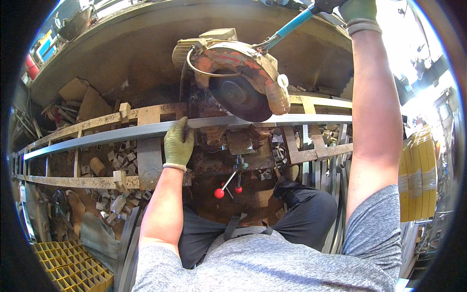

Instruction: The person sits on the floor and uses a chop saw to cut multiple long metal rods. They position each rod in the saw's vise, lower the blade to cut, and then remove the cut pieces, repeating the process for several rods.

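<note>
I have my left hand (178, 146) nearer, fingers curled over the metal bar (116, 135), its axis nine-to-three o'clock, saw blade (232, 93) at two; right hand (359, 12) fingers, cropped, I can't tell.

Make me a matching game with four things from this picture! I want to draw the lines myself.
Things:
1. left hand
2. saw blade
3. front lever knob
4. grid-shaped stack

Clues:
A. bright red
B. yellow, in the lower left corner
C. gloved, on the long silver bar
D. dark and disc-shaped

Right pairs: 1-C, 2-D, 3-A, 4-B
</note>
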Action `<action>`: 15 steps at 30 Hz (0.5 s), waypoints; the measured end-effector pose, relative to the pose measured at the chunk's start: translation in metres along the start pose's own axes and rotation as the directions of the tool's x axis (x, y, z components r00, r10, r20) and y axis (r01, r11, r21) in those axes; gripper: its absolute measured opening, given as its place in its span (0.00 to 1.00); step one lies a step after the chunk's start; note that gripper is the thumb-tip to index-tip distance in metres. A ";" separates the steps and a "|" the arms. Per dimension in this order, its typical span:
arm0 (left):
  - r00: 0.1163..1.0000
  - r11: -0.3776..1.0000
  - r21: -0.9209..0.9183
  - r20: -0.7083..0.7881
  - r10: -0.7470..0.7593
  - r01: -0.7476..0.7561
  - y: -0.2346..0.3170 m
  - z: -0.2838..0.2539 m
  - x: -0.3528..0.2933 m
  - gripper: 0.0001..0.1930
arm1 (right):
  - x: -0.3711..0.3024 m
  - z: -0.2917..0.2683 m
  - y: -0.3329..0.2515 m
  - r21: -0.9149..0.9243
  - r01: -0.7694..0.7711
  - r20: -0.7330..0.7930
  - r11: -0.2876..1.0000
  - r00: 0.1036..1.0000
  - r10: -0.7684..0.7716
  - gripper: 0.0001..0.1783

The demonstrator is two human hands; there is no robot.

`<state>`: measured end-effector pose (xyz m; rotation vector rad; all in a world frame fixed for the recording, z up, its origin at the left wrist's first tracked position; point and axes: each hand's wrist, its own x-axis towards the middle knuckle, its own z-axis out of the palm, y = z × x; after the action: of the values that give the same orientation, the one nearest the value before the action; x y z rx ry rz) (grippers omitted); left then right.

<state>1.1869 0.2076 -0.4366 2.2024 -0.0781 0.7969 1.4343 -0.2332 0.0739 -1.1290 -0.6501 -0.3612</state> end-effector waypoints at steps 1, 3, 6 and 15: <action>1.000 1.000 -0.005 0.001 0.007 -0.007 0.000 0.000 0.000 0.22 | 0.006 -0.007 0.002 -0.129 0.093 -0.070 0.987 0.992 -0.103 0.09; 1.000 1.000 -0.005 0.009 -0.009 0.009 -0.001 -0.001 -0.001 0.22 | 0.020 -0.011 0.005 0.116 -0.016 0.014 0.993 1.000 0.015 0.09; 1.000 1.000 -0.025 0.017 -0.005 0.005 -0.002 -0.001 -0.001 0.22 | 0.012 -0.002 0.001 0.267 -0.179 0.124 0.947 0.981 0.150 0.09; 0.999 0.998 -0.053 0.020 -0.028 0.029 -0.004 -0.001 -0.001 0.22 | -0.035 0.034 -0.011 -0.071 0.104 -0.058 0.992 0.992 -0.108 0.08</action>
<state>1.1870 0.2114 -0.4392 2.1564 -0.0767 0.7498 1.3911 -0.2079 0.0684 -1.1460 -0.6487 -0.5108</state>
